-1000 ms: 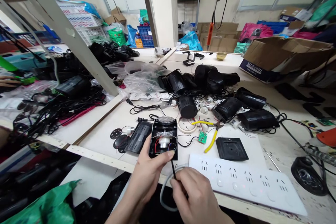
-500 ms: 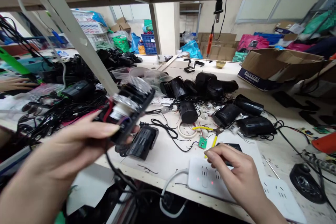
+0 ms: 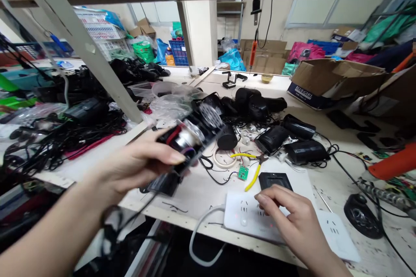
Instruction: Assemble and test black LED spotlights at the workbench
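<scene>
My left hand (image 3: 136, 164) holds an opened black device housing (image 3: 190, 134) above the bench, tilted, with a small silver motor, red and purple wires and a round grille showing inside. A black cord hangs from it down past my wrist. My right hand (image 3: 289, 216) rests on a white power strip (image 3: 240, 214) at the bench's front edge, fingers curled over its sockets. Whether anything is pinched in those fingers I cannot tell. A black square cover plate (image 3: 276, 179) lies just beyond my right fingers.
Yellow-handled pliers (image 3: 251, 173), a small green circuit board (image 3: 242, 172), a tape ring (image 3: 222, 159) and several black housings (image 3: 299, 149) lie mid-bench. A cardboard box (image 3: 334, 80) stands back right. Tangled black cables (image 3: 58, 138) fill the left. A slanted frame post (image 3: 81, 47) crosses left.
My left hand lifted the opened housing off the bench and swung it left, then back toward the middle. My right hand let go of the black cord and settled on the power strip.
</scene>
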A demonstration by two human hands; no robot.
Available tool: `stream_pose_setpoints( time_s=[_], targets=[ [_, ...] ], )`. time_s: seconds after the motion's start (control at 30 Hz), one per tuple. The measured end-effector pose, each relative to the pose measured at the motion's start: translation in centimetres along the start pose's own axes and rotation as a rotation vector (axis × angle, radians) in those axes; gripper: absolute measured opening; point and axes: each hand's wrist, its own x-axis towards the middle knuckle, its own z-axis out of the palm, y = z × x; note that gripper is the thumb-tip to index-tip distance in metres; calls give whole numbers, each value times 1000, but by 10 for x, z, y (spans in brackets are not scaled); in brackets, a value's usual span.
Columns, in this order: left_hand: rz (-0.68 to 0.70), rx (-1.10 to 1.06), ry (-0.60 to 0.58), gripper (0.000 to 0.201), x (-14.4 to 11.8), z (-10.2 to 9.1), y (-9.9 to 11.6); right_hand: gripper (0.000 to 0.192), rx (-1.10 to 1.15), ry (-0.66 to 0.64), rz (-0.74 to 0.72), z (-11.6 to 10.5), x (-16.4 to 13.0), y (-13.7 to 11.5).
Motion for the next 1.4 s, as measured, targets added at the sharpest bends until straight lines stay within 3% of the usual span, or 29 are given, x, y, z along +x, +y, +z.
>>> stream_pose_setpoints(
  time_s=[0.07,0.23,0.37,0.53,0.67,0.87,1.1,1.4],
  targets=[
    [-115,27,-135,50,13,8,-32,27,-30,5,13,-5,-1,5],
    [-275,-56,-66,65,31,19,-103,29,-44,42,96,-10,-8,20],
    [-321,-127,-16,69,29,22,-127,31,-37,50,152,-8,-12,30],
    [-373,-196,44,88,30,17,-133,30,-57,18,136,-4,-8,38],
    [-379,-174,6,72,32,16,-133,25,-53,22,101,0,-1,38],
    [-376,-153,-112,58,30,19,-132,26,16,14,194,5,18,33],
    [-372,-168,-200,58,21,18,-134,51,122,-282,384,9,38,23],
    [-385,-144,-177,58,15,9,-135,42,146,-307,222,23,45,16]
  ],
)
